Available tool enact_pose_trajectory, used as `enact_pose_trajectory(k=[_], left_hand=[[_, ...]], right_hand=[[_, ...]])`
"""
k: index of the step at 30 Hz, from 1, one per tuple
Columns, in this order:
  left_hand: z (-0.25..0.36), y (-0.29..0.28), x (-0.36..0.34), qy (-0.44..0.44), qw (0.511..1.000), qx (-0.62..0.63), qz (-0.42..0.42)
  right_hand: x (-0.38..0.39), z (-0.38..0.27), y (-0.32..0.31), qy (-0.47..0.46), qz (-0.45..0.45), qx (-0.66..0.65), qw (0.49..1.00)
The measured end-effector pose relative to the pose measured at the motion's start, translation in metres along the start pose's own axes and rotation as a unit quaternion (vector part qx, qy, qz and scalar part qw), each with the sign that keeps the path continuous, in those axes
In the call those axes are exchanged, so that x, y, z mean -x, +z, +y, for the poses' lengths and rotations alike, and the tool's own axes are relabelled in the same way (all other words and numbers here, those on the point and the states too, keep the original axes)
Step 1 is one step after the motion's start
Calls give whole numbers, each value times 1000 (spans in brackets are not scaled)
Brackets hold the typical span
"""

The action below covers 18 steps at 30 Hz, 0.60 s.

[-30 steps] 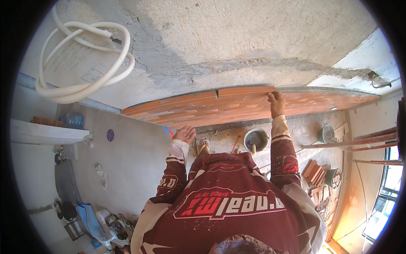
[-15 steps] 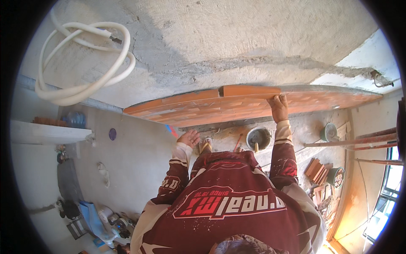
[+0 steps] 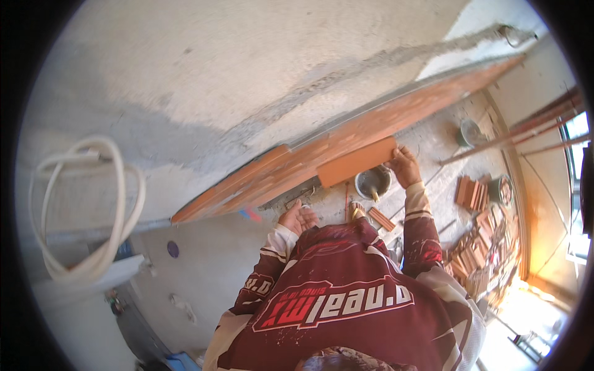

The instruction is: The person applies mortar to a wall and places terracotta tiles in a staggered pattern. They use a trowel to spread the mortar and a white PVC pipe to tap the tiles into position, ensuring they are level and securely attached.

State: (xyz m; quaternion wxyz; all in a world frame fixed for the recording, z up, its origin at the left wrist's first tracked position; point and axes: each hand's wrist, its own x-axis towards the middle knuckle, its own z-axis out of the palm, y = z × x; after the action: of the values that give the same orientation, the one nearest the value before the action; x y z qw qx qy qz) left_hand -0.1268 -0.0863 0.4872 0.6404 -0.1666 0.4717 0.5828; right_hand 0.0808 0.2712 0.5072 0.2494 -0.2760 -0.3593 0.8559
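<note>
My right hand (image 3: 405,167) grips a long flat orange tile (image 3: 357,162) by its right end, thumb and fingers closed on it. The tile hangs apart from the wall, in front of the tiled band (image 3: 427,102). Partly behind the tile stands a dark bucket (image 3: 377,178) of grey mix, with a light tool handle (image 3: 375,196) at its rim. My left hand (image 3: 298,218) is empty, palm up and fingers apart, close to my waist. Where the upper row of tiles (image 3: 272,157) ends, a step shows on the band's top edge.
A looped white hose (image 3: 117,204) hangs at the left. To the right are stacked orange tiles (image 3: 472,193), a pile of tile pieces (image 3: 479,247), a green bucket (image 3: 471,133) and reddish poles (image 3: 513,137). A few tiles (image 3: 381,219) lie by my feet.
My right hand has taken the tile off the top of the tiled band and brought it toward me. My left hand has turned palm up. The view has tilted and swung right.
</note>
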Motion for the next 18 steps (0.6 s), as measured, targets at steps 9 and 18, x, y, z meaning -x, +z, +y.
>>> enact_pose_trajectory(k=[9,18], left_hand=[[27,40,-5,-281,946,63,-149],[-11,37,-47,-289,955,-10,-71]], right_hand=[[132,43,20,-48,77,-39,995],[154,55,-25,-28,105,-32,994]])
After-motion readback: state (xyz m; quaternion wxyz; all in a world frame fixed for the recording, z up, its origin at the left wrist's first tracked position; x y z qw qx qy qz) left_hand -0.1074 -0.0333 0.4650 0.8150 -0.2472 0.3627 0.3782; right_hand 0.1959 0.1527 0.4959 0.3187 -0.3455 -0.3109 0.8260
